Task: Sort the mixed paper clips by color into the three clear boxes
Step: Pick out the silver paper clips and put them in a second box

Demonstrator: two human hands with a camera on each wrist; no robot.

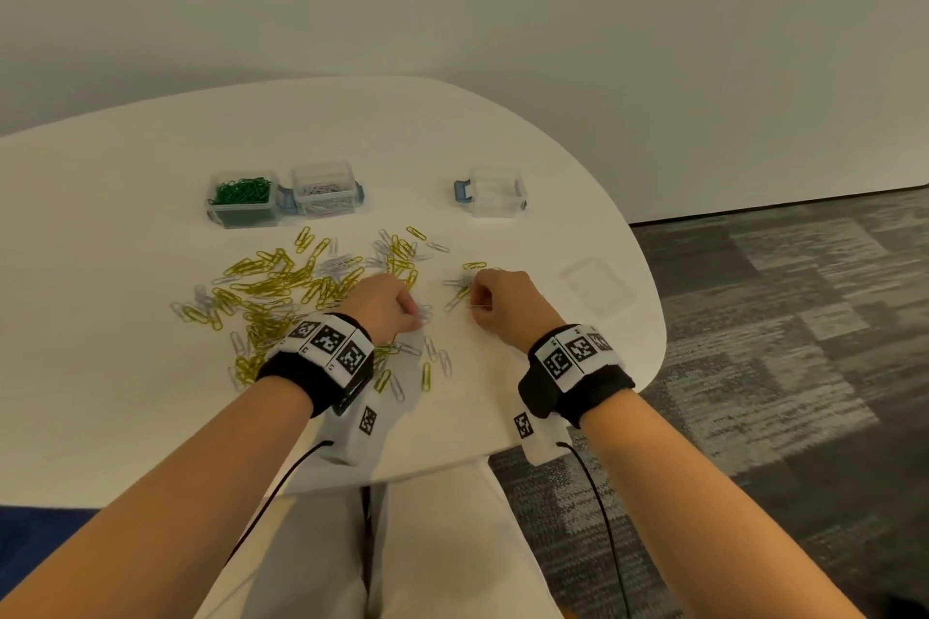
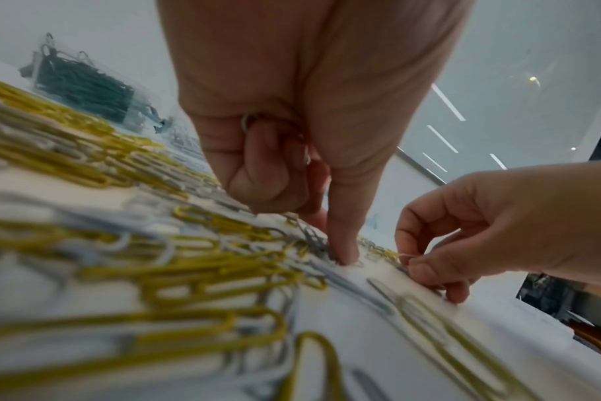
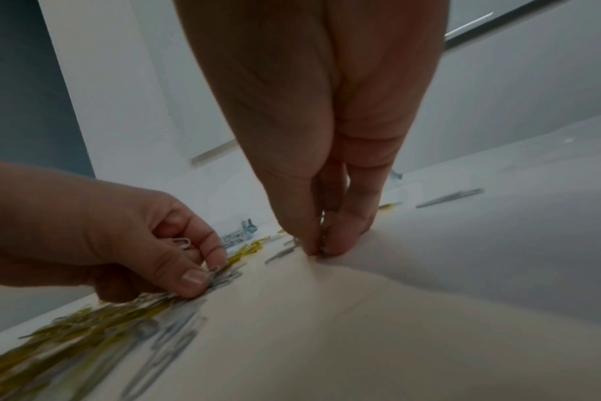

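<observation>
The green clips point(image 1: 240, 192) are all being kept in the box point(image 1: 243, 199) at the upper left of the head view, so that color looks done. A few white clips are being kept in the middle box point(image 1: 327, 190) just beside it. Nothing can be seen in the 3rd box point(image 1: 497, 192), further right, and its flat lid point(image 1: 596, 286) is lying on the table point(image 1: 125, 236) near the right edge.

Many yellow and white clips point(image 1: 281, 287) are being left in a mixed pile in the middle of the frame, so most of the sorting is judged to be waiting.

A white clip is being pinched off the table by the thumb and fingertip of the left hand point(image 1: 384, 304), and at least 1 more is being kept under its curled fingers point(image 2: 258, 152). Another thin clip is being pinched by the right hand point(image 1: 507, 302), with its fingertips pressed together on the table.

The clips are lying crossed over each other, so yellow ones may be dragged along with the white ones. Wrist bands point(image 1: 321, 357) with black and white squares are being worn.
</observation>
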